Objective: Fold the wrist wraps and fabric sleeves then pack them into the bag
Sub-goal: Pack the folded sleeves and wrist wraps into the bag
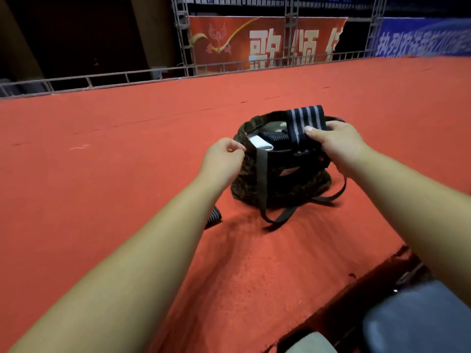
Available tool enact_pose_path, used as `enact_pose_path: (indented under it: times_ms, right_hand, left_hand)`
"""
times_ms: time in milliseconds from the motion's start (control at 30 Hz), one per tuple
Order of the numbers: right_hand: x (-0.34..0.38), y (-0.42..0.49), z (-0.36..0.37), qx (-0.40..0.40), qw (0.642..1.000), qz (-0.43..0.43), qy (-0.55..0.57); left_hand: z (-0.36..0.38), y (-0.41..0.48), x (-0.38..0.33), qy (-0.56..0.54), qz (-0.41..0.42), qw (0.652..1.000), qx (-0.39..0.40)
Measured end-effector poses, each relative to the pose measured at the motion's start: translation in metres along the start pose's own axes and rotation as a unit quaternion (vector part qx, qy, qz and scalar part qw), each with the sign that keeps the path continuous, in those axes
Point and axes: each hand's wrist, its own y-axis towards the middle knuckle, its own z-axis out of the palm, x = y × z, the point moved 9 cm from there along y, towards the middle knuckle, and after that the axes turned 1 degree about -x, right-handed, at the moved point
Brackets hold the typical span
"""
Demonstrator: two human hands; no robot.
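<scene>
A dark camouflage tote bag point(293, 186) stood open near the middle of a red-covered tabletop point(127, 154), with its long straps point(262, 179) trailing down the front and looping on the surface. Your left grip point(224, 155) pinched the bag's near left rim between thumb and fingers. Your right grip point(336, 141) held a folded black wrist wrap point(304, 122) with pale grey stripes, thumb on top and fingers curled beneath it, right over the bag's mouth and touching its far rim. Inside the bag lay a white folded piece point(260, 144) against the left wall and a dark ribbed roll point(274, 137) beside it. A second striped wrap point(213, 217) lay on the tabletop, partly hidden behind your left forearm.
</scene>
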Motion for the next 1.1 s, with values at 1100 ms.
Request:
enact_pose_path:
  times_ms: [1100]
  right_hand:
    - [0.035, 0.070, 0.133, 0.134, 0.887, -0.181, -0.404]
  left_hand:
    - [-0.028, 0.092, -0.021, 0.043, -0.009, 0.990, -0.131]
